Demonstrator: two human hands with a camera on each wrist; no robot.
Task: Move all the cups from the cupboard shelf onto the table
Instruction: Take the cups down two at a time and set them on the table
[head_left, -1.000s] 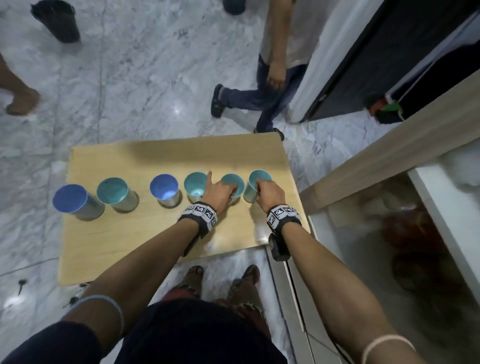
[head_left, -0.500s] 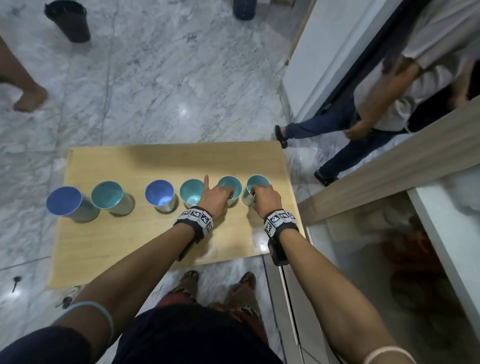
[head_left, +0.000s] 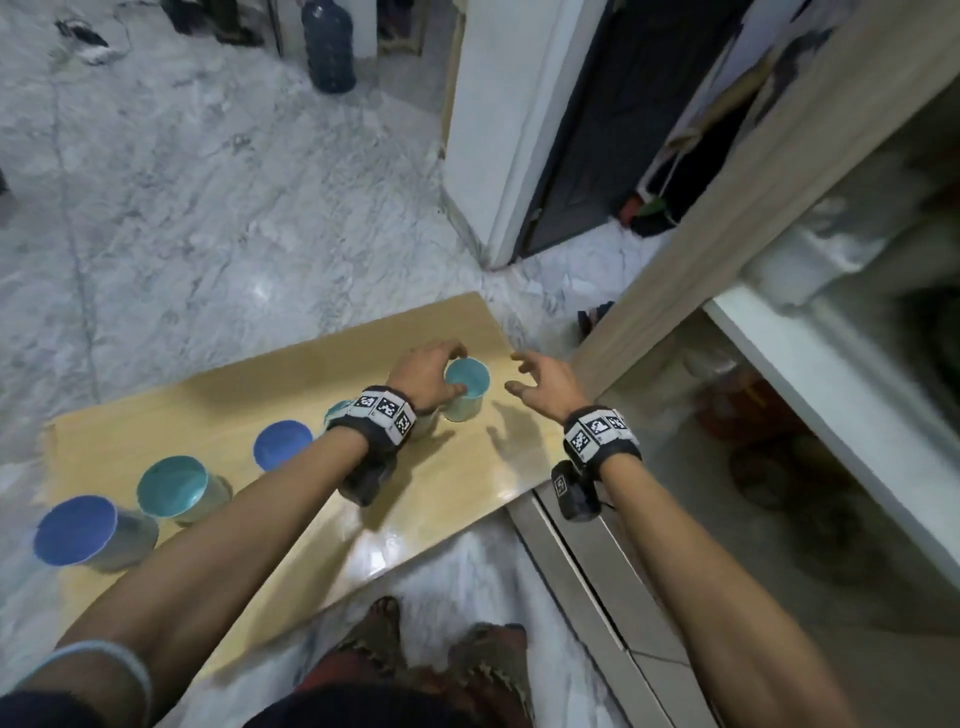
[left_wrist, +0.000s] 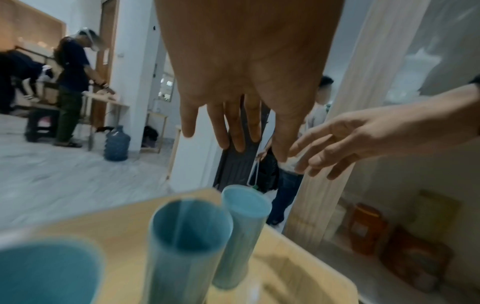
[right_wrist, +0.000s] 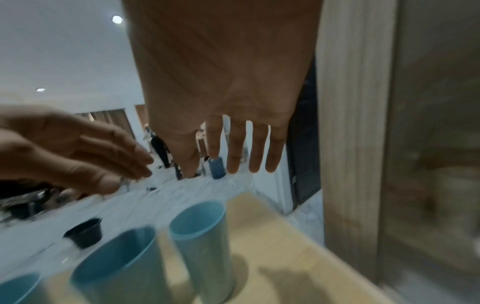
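Note:
Several blue and teal cups stand in a row on the low wooden table (head_left: 156, 426). The rightmost teal cup (head_left: 466, 387) is near the table's right end, and another (head_left: 337, 410) is half hidden behind my left wrist. My left hand (head_left: 431, 371) hovers just over the rightmost cups with straight fingers (left_wrist: 233, 142) and holds nothing. To the right of that cup my right hand (head_left: 535, 376) is lifted, its fingers (right_wrist: 257, 160) spread and empty. Both wrist views show the teal cups (left_wrist: 244, 207) (right_wrist: 200, 222) standing free below the hands.
The cupboard's wooden frame (head_left: 727, 234) and white shelf (head_left: 831, 374) rise close on the right. A water bottle (head_left: 330, 47) stands on the marble floor far back. A black bin (right_wrist: 84, 232) sits beyond the table. Other people (left_wrist: 75, 86) stand in the room.
Both hands have let go of the two rightmost cups and lifted off them with fingers spread. The head view has swung right, toward the cupboard.

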